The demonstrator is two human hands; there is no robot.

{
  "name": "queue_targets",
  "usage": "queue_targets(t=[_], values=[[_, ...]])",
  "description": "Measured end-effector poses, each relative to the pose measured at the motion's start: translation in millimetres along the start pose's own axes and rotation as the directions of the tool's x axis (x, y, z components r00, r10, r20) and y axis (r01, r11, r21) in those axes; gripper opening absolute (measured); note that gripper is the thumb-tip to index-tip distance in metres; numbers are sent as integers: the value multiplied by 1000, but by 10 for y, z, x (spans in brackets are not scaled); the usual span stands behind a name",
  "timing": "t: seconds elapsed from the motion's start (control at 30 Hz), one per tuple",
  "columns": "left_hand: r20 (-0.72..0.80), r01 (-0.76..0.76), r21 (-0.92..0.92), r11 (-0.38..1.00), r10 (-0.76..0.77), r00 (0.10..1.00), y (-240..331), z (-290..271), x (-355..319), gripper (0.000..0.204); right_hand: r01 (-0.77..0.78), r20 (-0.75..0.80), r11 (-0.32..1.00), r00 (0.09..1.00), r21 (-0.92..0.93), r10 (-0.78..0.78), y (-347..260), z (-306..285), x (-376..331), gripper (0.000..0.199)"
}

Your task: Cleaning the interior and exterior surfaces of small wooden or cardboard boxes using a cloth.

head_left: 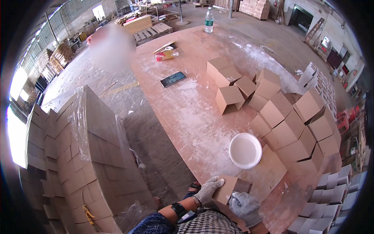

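My left hand (209, 190), in a pale work glove, grips the far left side of a small brown cardboard box (226, 189). The box is tilted near the table's front edge, and its open side faces right. Beside that opening is my right hand (245, 209), in a grey glove with its fingers curled closed; whatever they hold, if anything, is hidden. A white bowl (245, 151) with whitish contents stands just beyond the box. Under and beside the bowl lies a flat brown board (269, 171).
Several brown boxes (286, 128) are heaped on the table's right side. A phone (173, 79), a red-labelled bottle (166, 56) and a clear water bottle (209, 20) are farther back. A stack of flat cardboard (105, 156) stands left; white-looking boxes (325, 199) line the right.
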State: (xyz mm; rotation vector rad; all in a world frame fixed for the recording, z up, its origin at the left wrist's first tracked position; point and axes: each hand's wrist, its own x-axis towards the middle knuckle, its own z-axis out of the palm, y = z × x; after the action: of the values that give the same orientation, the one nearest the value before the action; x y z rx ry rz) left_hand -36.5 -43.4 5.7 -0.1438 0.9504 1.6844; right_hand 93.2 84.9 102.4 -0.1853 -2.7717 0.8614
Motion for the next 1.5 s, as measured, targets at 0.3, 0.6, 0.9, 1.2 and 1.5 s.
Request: queue_targets(t=[0.3,0.6,0.9,1.2,1.5], values=[[-193,-68,569,819,214,958,35,41,135,53,28,115,831,992,-555,43,-68,-50,180,19],[-204,-12,572,820,156,966,-23,-12,166,58,-184,99,804,953,-566,287,125,-37,231,21],[-130,-60,462,885,134,982,-84,-28,187,56,-457,-51,750,867,-479,496,505,63,-206,23],[-263,-13,421,907,136,955,77,31,119,58,-634,243,698,658,-333,713,175,67,-222,22],[-339,131,722,679,184,923,132,36,137,69,66,84,965,995,-252,-46,5,72,-71,20]])
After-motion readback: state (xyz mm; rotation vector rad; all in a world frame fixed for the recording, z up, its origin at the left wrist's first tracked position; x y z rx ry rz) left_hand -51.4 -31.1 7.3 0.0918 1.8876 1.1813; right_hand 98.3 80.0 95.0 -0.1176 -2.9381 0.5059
